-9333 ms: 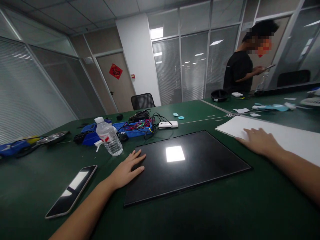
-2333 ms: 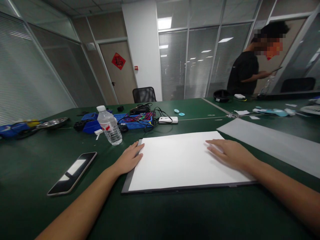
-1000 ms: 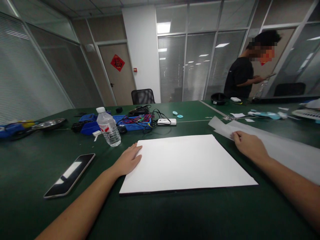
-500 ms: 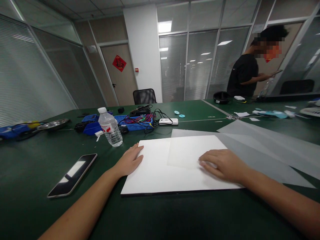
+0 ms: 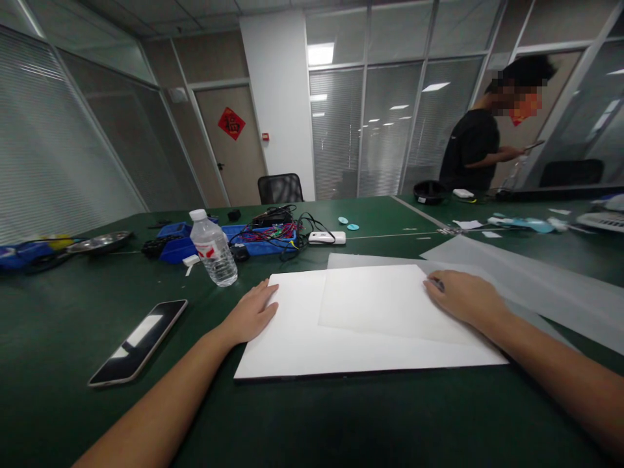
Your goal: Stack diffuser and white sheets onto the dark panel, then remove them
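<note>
In the lower centre, I seem to be positioning a translucent sheet (image 5: 370, 305) over a white sheet (image 5: 292, 351), left hand (image 5: 249, 314) spread flat, right hand (image 5: 465, 296) curled, grip unclear; squaring edges looks needed.

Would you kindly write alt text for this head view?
The left hand rests on a white sheet; the right hand is over its right side, where a translucent sheet overlaps it. To the left, a phone and bottle are on the green table.

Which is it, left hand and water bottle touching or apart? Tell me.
Apart: the head view shows green tabletop between the left hand and the water bottle.
</note>
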Tool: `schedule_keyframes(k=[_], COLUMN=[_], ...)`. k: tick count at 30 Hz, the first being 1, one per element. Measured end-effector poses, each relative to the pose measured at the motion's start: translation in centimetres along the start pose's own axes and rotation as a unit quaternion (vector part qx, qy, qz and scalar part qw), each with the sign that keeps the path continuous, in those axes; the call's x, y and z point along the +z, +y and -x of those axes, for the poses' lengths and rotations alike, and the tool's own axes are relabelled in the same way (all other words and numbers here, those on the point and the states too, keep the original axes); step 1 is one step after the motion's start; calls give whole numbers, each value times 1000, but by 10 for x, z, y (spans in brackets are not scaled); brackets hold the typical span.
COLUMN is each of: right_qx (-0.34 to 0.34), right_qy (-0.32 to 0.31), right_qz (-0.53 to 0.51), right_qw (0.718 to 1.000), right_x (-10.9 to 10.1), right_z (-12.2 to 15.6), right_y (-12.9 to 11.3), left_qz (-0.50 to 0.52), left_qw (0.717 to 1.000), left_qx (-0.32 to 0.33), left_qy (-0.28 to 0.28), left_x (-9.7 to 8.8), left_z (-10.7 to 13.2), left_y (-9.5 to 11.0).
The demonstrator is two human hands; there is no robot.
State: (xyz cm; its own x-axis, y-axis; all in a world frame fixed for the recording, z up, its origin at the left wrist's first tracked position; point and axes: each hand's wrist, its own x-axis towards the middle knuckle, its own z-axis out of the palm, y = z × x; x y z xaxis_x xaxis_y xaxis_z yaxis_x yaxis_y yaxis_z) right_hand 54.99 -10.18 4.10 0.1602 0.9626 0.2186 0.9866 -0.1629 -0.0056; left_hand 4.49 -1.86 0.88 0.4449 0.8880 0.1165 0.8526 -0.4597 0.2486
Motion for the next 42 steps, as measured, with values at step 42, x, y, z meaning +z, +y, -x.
schedule_keyframes(k=[42], right_qx=[-273], right_qy=[25], right_qz=[-30], right_qw=[961], right_x=[0], right_z=[13], right_y=[-29], left_qz=[1], left_qw=[1000], left_qx=[6], left_qy=[-3], left_x=[-4], left_z=[3], left_y=[4])
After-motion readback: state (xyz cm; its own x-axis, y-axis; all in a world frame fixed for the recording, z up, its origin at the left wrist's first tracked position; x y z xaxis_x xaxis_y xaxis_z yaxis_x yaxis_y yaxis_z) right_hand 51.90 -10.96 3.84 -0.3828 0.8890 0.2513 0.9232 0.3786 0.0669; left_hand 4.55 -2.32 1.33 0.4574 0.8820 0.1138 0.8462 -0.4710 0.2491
